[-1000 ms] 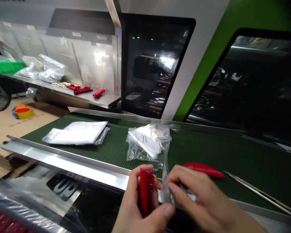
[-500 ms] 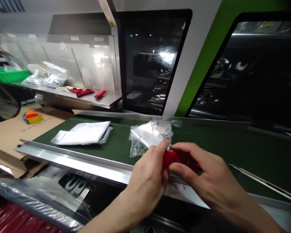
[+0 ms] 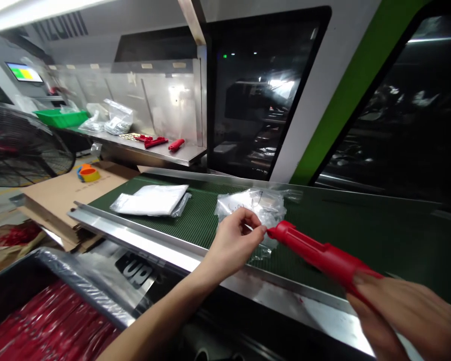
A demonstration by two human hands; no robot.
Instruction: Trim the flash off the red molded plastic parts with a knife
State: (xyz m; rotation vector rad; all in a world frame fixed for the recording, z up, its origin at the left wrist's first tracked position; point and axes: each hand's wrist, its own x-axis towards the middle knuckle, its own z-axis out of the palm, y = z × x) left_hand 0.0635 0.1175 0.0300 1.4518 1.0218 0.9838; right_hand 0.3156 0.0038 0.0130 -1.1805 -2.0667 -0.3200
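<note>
A long red plastic part (image 3: 319, 253), roughly tube-shaped with a narrow tip, slants across the front of the conveyor belt (image 3: 361, 220). My right hand (image 3: 409, 311), blurred by motion, is wrapped round its near end. At the other end, my left hand (image 3: 236, 240) has thumb and finger pinched together on the narrow tip. Just behind my left hand lies a clear plastic bag (image 3: 251, 203) with handwriting on it. Farther left on the belt rests a folded white packet (image 3: 154, 199) in clear film.
A metal shelf (image 3: 188, 156) holds several red parts (image 3: 154, 142) and filled bags (image 3: 118, 120). Left are a green bin (image 3: 62, 118), a fan (image 3: 22, 145) and cardboard (image 3: 56, 193) with a tape roll (image 3: 88, 174). A lined crate (image 3: 75, 281) of red pieces stands lower left.
The red part, mostly hidden between both hands before, now shows at length. My right hand has moved right and down along it. The view has turned left, showing more crate and fan.
</note>
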